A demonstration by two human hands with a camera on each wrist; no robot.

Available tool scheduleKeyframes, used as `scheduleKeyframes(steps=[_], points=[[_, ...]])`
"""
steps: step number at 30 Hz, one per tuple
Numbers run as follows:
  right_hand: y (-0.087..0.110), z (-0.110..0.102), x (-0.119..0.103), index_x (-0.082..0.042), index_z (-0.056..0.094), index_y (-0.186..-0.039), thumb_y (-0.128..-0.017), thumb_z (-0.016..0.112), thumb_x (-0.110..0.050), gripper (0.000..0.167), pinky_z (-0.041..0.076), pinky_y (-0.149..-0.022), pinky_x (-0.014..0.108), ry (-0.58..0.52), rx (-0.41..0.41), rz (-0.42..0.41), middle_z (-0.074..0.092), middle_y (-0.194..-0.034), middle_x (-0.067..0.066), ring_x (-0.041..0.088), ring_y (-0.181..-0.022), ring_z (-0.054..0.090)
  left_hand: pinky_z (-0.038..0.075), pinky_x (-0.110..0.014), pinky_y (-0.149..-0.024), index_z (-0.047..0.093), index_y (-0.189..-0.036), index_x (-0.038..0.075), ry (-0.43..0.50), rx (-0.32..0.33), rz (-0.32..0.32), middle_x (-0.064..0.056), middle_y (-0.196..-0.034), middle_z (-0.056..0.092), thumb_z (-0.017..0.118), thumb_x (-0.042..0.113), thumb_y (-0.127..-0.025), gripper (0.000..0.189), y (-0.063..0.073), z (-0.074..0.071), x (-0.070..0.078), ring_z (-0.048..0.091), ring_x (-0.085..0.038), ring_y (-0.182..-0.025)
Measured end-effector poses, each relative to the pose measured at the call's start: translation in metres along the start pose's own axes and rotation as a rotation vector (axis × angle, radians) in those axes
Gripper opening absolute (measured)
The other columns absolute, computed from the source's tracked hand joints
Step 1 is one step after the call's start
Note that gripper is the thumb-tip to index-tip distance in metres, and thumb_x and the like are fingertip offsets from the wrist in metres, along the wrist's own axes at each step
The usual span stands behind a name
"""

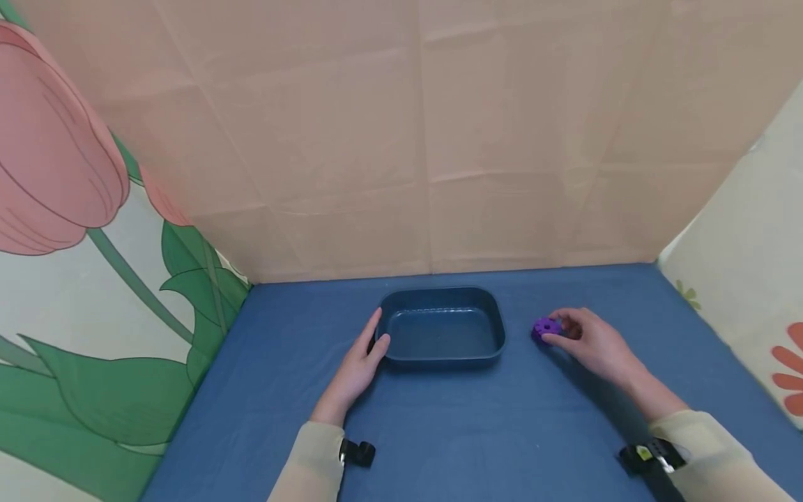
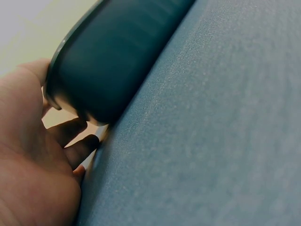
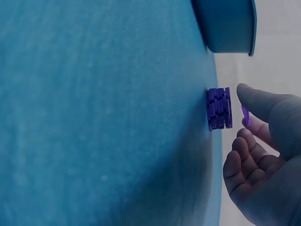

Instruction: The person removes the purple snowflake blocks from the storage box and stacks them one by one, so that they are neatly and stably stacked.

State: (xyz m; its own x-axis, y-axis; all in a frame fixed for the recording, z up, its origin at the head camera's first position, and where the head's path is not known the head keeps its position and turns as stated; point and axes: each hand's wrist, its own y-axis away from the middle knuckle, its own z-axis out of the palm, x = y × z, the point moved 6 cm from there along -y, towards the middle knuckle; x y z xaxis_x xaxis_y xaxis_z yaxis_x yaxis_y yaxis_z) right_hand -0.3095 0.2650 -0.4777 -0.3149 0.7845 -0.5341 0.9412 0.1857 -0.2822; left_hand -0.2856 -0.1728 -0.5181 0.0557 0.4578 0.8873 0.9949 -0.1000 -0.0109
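Note:
A dark blue rectangular dish point(image 1: 442, 362) stands on the blue cloth. At its left end my left hand point(image 1: 354, 373) holds the side, thumb over the rim and fingers along the outer wall point(image 2: 101, 66). To the right of the dish, a small stack of purple notched discs point(image 3: 219, 109) sits on the cloth. My right hand point(image 1: 592, 345) is just above and right of that stack. Between its thumb and index finger it pinches one thin purple notched disc point(image 3: 245, 115), apart from the stack. The other fingers point(image 3: 235, 169) of this hand curl loosely.
Blue cloth point(image 1: 452, 439) covers the table, meeting a creased beige sheet point(image 1: 426, 139) at the back. A wall with printed tulips point(image 1: 56, 153) borders the left; a pale flowered wall point(image 1: 753, 279) borders the right. Each wrist wears a black strap point(image 1: 357, 453).

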Motion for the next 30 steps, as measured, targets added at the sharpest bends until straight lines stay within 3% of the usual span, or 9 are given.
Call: scheduleKeyframes(steps=[10, 22, 30], points=[[-0.001, 0.008, 0.006, -0.010, 0.065, -0.119, -0.088, 0.071, -0.043, 0.046, 0.042, -0.058, 0.030, -0.014, -0.045, 0.027, 0.058, -0.094, 0.007, 0.020, -0.077, 0.050, 0.016, -0.057, -0.114, 0.016, -0.149, 0.055, -0.007, 0.000, 0.000, 0.025, -0.155, 0.016, 0.041, 0.072, -0.091, 0.066, 0.000, -0.001, 0.000, 0.014, -0.014, -0.146], [-0.001, 0.011, 0.012, -0.007, 0.059, -0.127, -0.086, 0.070, -0.049, 0.060, 0.043, -0.060, 0.031, -0.008, -0.083, 0.015, 0.058, -0.097, 0.008, 0.022, -0.079, 0.051, 0.016, -0.057, -0.114, 0.016, -0.149, 0.056, 0.002, -0.011, -0.013, 0.025, -0.155, 0.016, 0.041, 0.072, -0.091, 0.066, 0.002, 0.000, 0.002, 0.013, -0.014, -0.146], [-0.002, 0.012, 0.010, -0.005, 0.060, -0.126, -0.087, 0.071, -0.047, 0.059, 0.043, -0.062, 0.033, -0.006, -0.091, 0.027, 0.059, -0.097, 0.009, 0.022, -0.080, 0.052, 0.016, -0.058, -0.114, 0.017, -0.148, 0.057, 0.010, -0.004, -0.022, 0.026, -0.155, 0.016, 0.042, 0.072, -0.091, 0.065, 0.001, -0.001, 0.001, 0.014, -0.014, -0.146]])
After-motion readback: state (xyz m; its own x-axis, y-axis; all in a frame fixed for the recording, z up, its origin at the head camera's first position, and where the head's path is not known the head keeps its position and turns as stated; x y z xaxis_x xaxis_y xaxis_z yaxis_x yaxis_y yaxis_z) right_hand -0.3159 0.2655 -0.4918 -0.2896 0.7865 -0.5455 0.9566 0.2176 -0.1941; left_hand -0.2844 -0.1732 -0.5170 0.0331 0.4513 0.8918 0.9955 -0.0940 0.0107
